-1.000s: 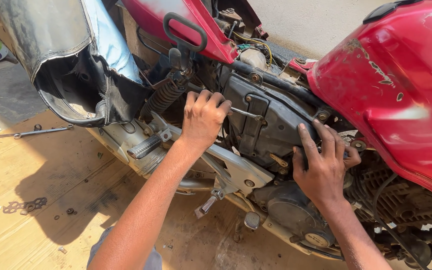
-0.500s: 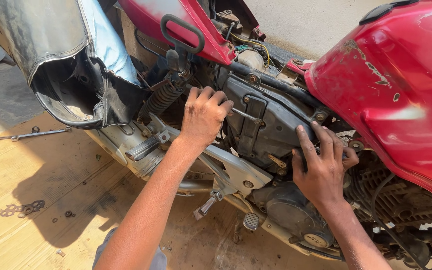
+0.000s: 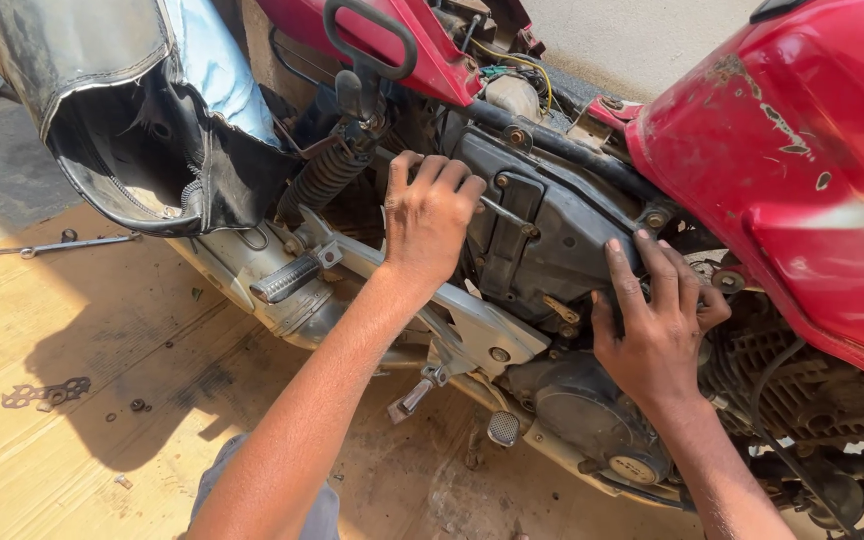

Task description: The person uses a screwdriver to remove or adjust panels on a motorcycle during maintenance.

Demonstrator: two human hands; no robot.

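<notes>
Now left hand [image 3: 430, 215] fingers curled on screwdriver [image 3: 500, 212]; right hand [image 3: 657, 315] spread flat against black cover [image 3: 552, 235] edge.

A sunlit floor of pale wooden boards [image 3: 72, 330] carries everything here, stained dark with oil toward the middle. On it lie a long thin metal wrench [image 3: 62, 245] at the upper left, a flat toothed metal plate [image 3: 47, 393] lower left, and a few small dark nuts [image 3: 138, 405] scattered just beside that plate.
</notes>
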